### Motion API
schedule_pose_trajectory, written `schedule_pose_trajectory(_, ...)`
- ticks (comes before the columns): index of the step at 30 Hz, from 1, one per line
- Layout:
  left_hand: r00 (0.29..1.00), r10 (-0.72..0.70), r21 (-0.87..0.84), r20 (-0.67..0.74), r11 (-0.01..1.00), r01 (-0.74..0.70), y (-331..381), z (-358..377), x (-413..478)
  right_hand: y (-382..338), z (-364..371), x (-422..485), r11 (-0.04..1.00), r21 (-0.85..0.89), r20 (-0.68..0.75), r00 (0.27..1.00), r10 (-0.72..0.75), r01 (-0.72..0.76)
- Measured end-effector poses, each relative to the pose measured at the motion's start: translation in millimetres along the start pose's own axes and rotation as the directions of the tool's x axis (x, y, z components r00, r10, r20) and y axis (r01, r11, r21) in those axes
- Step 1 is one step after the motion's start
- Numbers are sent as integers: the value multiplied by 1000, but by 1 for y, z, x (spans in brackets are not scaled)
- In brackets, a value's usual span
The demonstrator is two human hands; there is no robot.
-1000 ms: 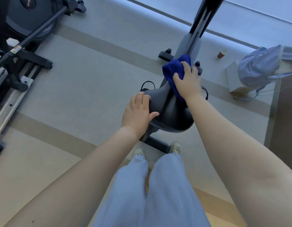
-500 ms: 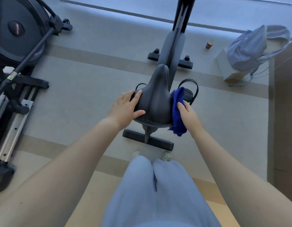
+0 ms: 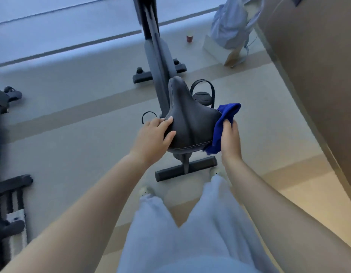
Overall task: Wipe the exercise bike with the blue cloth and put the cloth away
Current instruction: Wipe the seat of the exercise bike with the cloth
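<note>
Saddle (image 3: 190, 123) nose away frm person; blue cloth (image 3: 226, 115) along R edge

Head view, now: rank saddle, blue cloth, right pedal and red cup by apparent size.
1. saddle
2. blue cloth, partly bunched in the right hand, so some of it is hidden
3. right pedal
4. red cup, smallest as seen, but farthest from the camera, so its true rank is unsure

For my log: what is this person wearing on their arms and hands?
Nothing visible. The left forearm and right forearm are bare to the frame edge, with no sleeves. The left hand and right hand show no gloves, rings, watch or wristbands.
</note>
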State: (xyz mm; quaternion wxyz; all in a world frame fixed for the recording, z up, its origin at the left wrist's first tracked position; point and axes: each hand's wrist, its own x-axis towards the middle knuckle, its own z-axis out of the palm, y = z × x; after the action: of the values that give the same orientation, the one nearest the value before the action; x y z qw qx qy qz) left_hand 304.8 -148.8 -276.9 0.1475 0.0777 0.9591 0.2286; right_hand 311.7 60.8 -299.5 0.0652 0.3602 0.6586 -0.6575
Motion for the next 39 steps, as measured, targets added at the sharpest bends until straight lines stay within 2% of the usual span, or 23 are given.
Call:
schedule_pose_trajectory(5, 953, 233, 74, 193, 965, -251, -27, -24, 9, 24, 36, -39, 977, 212, -230, 969, 89, -39)
schedule_pose_trajectory(10, 883, 371, 107, 288, 904, -415, -35, -44, 37, 28, 63, -58, 962, 254, -337, 923, 187, -102)
schedule_pose_trajectory(13, 826, 478, 127, 298, 838, -531, -29, -58, 65, 25, 68, -56, 957, 273, -369, 909, 195, -94)
schedule_pose_trajectory(19, 687, 587, 288, 428, 632, -720, -10, -53, 117, 31, 72, -58, 949, 314, -416, 896, 158, -22)
schedule_pose_trajectory(24, 549, 694, 310, 466, 454, -836, -16, -58, 145, 33, 87, -65, 911, 412, -468, 854, 227, -16)
schedule_pose_trajectory(27, 465, 715, 244, 522, 397, -885, -17, -67, 167, 34, 113, -65, 881, 473, -590, 749, 304, 15)
schedule_pose_trajectory(31, 365, 725, 144, 584, 349, -926, -13, -74, 181, 27, 161, -64, 825, 554, -755, 487, 439, 115)
schedule_pose_trajectory(34, 289, 722, 121, 629, 277, -953, -18, -78, 188, 20, 200, -61, 728, 633, -769, 324, 551, 263)
schedule_pose_trajectory(36, 260, 714, 99, 650, 259, -961, -21, -81, 193, 12, 228, -57, 604, 717, -696, 297, 654, 349)
schedule_pose_trajectory(39, 216, 702, 73, 678, 228, -971, -24, -86, 197, -6, 257, -47, 339, 835, -503, 351, 790, 434)
